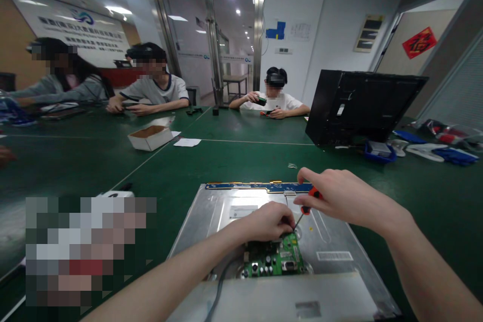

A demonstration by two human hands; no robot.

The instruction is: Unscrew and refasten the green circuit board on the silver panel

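Note:
A silver metal monitor back panel (pixel 226 211) lies flat on the green table in front of me. A green circuit board (pixel 273 259) sits on its lower middle. My right hand (pixel 339 196) is closed round a small screwdriver with an orange-red handle (pixel 312 195), its shaft slanting down to the board's top edge. My left hand (pixel 269 221) rests on the board's upper edge with fingers pinched beside the screwdriver tip. A blue strip (pixel 260 187) runs along the panel's far edge.
A black monitor shell (pixel 358 105) stands at the right, with blue and white items (pixel 433 151) beside it. A small cardboard box (pixel 150 137) and paper lie at centre left. Three people sit along the far side of the table. A grey cable (pixel 219 287) leaves the board.

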